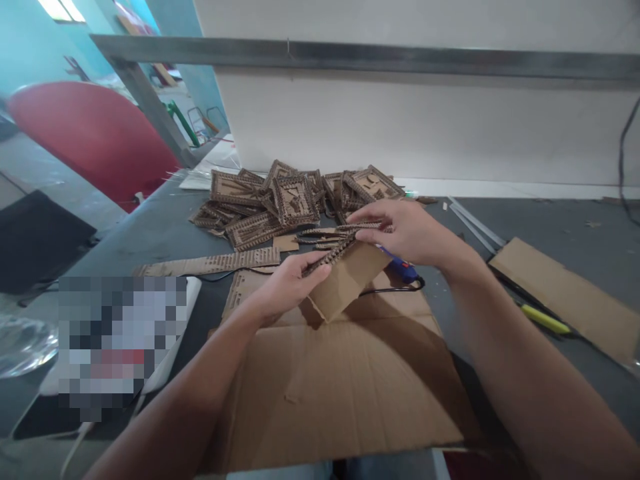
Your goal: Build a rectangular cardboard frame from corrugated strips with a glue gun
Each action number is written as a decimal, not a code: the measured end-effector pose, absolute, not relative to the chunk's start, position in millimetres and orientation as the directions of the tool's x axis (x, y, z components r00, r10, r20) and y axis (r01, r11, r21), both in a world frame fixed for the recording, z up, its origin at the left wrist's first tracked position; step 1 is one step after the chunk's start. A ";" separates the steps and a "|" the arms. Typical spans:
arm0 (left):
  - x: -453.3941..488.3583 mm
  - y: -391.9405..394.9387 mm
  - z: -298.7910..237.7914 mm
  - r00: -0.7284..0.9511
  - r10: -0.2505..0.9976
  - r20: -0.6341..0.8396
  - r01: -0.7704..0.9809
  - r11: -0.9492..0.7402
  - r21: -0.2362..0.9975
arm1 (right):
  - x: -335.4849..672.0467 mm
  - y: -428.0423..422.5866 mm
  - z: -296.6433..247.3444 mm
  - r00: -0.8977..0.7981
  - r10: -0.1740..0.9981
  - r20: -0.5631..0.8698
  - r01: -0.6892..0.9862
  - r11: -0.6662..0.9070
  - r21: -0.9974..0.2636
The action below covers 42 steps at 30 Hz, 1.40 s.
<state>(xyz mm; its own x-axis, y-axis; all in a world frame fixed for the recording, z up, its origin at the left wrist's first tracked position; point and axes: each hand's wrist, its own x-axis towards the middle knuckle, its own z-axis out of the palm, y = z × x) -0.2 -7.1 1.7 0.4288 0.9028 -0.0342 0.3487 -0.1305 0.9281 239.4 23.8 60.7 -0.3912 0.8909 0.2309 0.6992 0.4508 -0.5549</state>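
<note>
Pinching the tilted cardboard panel [350, 277] above the brown sheet [345, 387] with our left hand [290, 283] and right hand [405, 230], we could skew its corrugated edging [341, 249] by pressing unevenly.

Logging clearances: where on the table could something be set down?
Right rear, between the brown board and white panel, bar small scraps; left, between the pile and table edge. Crowded: middle, around left hand and right hand.
</note>
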 end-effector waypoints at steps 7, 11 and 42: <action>-2.9 -3.3 -3.4 0.439 0.898 0.015 0.405 -0.213 0.889 | 245.8 25.7 66.1 -0.469 0.883 0.033 0.689 0.389 -0.612; -1.9 -1.4 -2.7 0.371 0.928 0.025 0.489 -0.218 0.845 | 247.0 26.6 68.3 -0.453 0.891 -0.009 0.726 0.363 -0.584; -7.7 -1.7 8.0 0.401 0.912 0.086 0.413 -0.264 0.872 | 271.9 33.1 64.9 -0.357 0.931 -0.080 0.725 0.222 -0.652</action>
